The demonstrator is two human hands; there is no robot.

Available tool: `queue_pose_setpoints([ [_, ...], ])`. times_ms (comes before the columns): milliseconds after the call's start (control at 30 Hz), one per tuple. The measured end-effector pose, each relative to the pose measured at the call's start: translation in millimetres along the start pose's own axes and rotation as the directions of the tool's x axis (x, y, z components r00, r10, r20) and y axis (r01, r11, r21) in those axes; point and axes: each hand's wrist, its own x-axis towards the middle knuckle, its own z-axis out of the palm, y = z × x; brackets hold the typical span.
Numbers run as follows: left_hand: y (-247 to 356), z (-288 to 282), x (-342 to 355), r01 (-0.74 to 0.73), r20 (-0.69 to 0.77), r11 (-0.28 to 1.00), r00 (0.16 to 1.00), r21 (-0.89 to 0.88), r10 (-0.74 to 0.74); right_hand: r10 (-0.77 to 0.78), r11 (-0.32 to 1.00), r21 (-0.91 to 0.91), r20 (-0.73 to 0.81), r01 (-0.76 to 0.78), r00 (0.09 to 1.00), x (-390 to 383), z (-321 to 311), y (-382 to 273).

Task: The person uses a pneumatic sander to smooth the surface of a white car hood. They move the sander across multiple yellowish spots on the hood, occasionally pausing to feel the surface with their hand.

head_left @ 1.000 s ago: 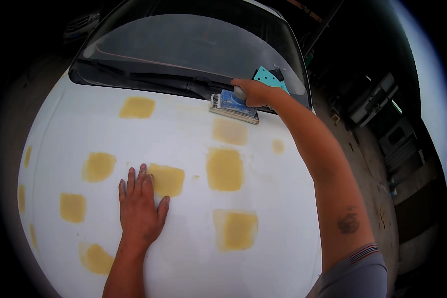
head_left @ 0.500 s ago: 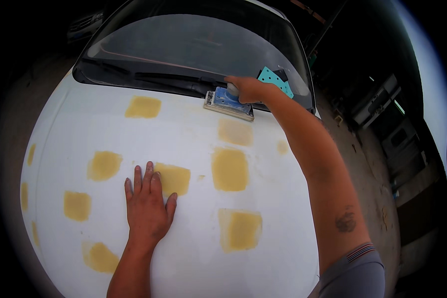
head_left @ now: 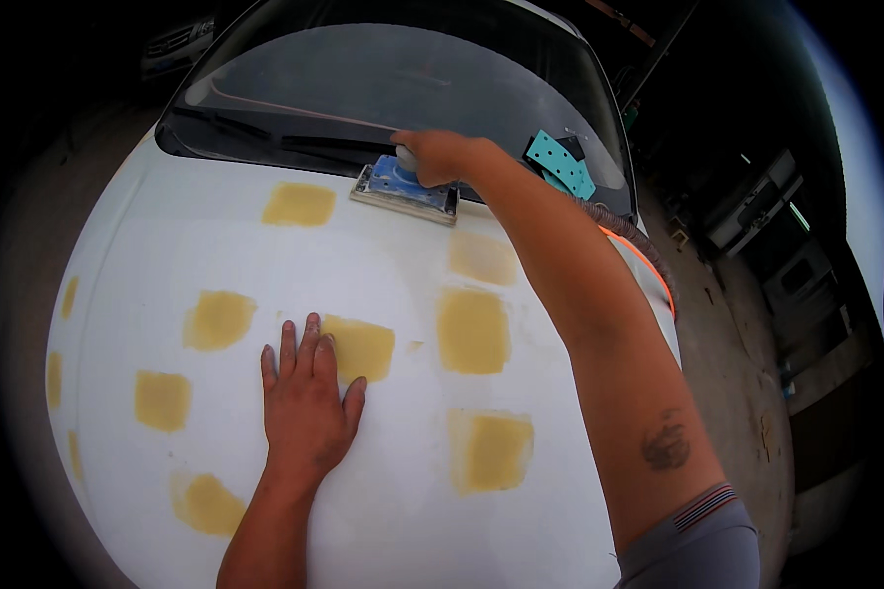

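Observation:
My right hand (head_left: 436,158) grips the pale knob of a blue power sander (head_left: 397,183). The sander's rectangular pad rests at the far edge of a white car hood (head_left: 383,471), beside the windshield base. My left hand (head_left: 309,402) lies flat on the hood with fingers stretched out. Its fingertips reach the edge of a yellow filler patch (head_left: 365,349). More such patches dot the hood; a square one (head_left: 473,331) lies right of centre, and a fainter, thinner one (head_left: 482,257) is just beyond it.
Turquoise perforated sanding sheets (head_left: 560,162) lie at the windshield's lower right. Wiper arms (head_left: 329,147) run along the glass base. A ribbed grey hose (head_left: 631,224) and an orange cord (head_left: 648,267) pass behind my right forearm. Another car (head_left: 177,47) stands far left.
The sander has slid left along the hood's far edge with my right hand. The hose and orange cord now show. My left hand stays by the same patch while the view shifts slightly.

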Motion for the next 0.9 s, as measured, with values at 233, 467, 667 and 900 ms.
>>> queue_pose_setpoints([
  [233, -8.8, -21.9, -19.9, 0.002, 0.053, 1.000, 0.999, -0.009, -0.001, 0.016, 0.999, -0.037, -0.008, -0.017, 1.000, -21.5, 10.4, 20.2],
  [467, -7.1, -15.5, -14.6, -0.001, 0.040, 1.000, 0.999, -0.004, 0.001, 0.052, 0.999, -0.011, -0.011, -0.052, 0.999, -60.7, 19.5, 102.3],
  [667, -7.8, -14.6, -14.0, 0.001, 0.029, 1.000, 1.000, 0.000, -0.001, 0.173, 0.984, -0.055, 0.013, -0.172, 0.985, -83.3, 25.4, 160.5],
  [900, 3.3, -7.7, -6.3, -0.003, -0.007, 1.000, 1.000, 0.024, 0.003, 0.119, 0.992, -0.026, -0.030, -0.120, 0.992, -81.8, 31.7, 173.9],
])
